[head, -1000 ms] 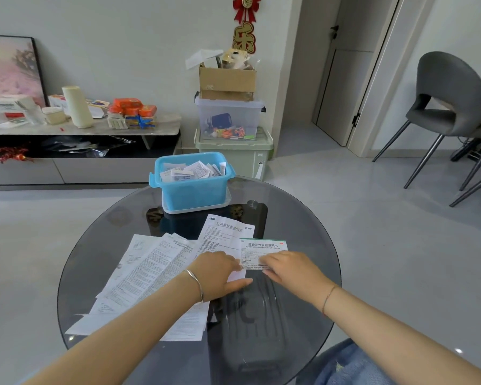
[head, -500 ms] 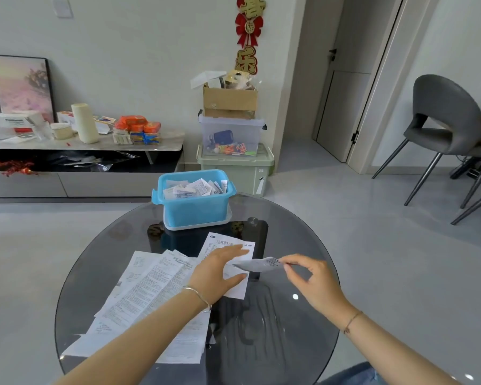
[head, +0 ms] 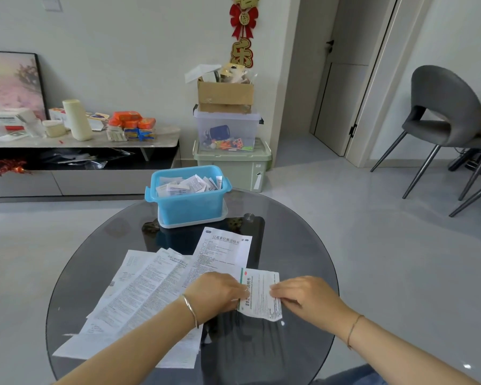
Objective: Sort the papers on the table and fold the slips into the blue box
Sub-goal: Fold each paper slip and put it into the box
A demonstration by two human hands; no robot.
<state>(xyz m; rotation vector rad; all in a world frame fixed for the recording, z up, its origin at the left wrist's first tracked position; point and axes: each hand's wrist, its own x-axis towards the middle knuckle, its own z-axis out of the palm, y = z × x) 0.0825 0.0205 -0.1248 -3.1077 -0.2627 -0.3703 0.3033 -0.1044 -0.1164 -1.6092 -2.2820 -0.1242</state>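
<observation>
A small folded slip with a green edge lies on the round dark glass table, turned so its print runs sideways. My left hand holds its left edge and my right hand holds its right edge, fingers pressing it down to the glass. Several unfolded printed papers fan out to the left, partly under my left forearm. One more sheet lies just behind the slip. The blue box stands at the table's far side, holding several folded slips.
A grey chair stands at the right near a door. Beyond the table are stacked storage bins with a cardboard box on top, and a low cabinet with clutter at the left.
The slip was lifted off the table between both hands, turned a quarter, and now lies down again under both hands. The camera tilted up a little.
</observation>
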